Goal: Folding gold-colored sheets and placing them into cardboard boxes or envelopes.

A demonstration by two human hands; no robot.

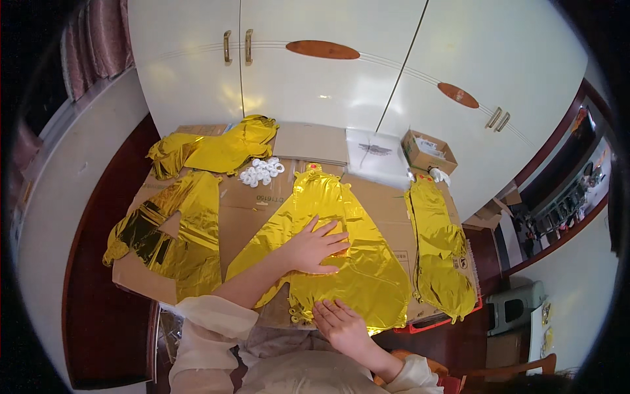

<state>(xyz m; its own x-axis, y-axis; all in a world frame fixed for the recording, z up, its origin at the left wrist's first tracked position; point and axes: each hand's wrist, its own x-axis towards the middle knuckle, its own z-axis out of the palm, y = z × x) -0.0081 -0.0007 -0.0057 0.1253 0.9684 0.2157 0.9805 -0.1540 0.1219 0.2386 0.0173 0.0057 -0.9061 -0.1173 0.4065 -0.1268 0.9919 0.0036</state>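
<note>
A large flat sheet of shiny gold foil, looking like a deflated foil balloon [367,253], lies spread on the cardboard before me. My left hand [315,248] presses on its middle, palm down with fingers spread. Near its lower edge rests my right hand [342,328], fingers stretched out and lying on the foil. Small gold tabs show along the foil's edge beside the right fingers. A red spot marks the narrow top end. To the left lies another gold foil piece [200,230], creased and folded over. A narrow folded gold foil piece [436,243] lies on the right.
Behind the left piece is a heap of gold foil [230,146], with a pile of small white rings [261,172] next to it. Along the back are a flat cardboard sheet [310,142], a clear plastic packet [376,157] and a small open box [420,156]. White cabinet doors [315,79] stand behind.
</note>
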